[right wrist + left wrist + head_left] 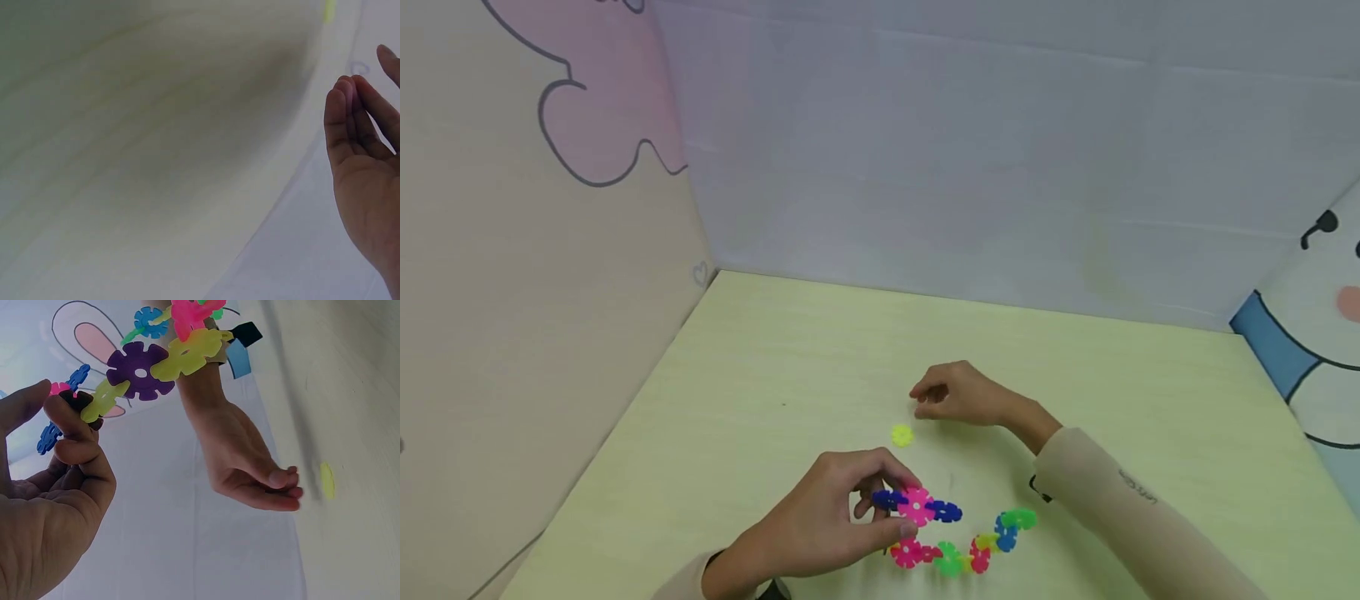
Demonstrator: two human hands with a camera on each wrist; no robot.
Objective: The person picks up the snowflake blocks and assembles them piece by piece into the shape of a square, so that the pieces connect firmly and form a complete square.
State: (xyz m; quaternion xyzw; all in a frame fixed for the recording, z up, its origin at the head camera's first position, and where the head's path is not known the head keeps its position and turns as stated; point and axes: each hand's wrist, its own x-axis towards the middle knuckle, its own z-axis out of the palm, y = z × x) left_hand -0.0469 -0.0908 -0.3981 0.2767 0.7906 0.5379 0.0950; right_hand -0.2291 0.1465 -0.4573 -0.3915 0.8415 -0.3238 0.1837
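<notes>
My left hand (816, 517) pinches a chain of flower-shaped snowflake discs between thumb and fingers. A pink disc (916, 518) with dark blue discs on either side shows at the fingertips. Below, the chain's colored discs (950, 562) curve off to the right, ending in a green one (1021, 519). In the left wrist view, a purple disc (117, 370) joins two yellow ones. Over the table, my right hand (966, 396) holds nothing, its fingers loosely bent and the thumb apart from them. A single yellow disc (902, 436) lies just in front of those fingertips.
The pale wooden table (760, 350) meets a light cloth wall (925, 167) at the back. Printed panels stand on the left (550, 250) and right (1315, 350). A small dark speck (784, 405) marks the tabletop left of the hands.
</notes>
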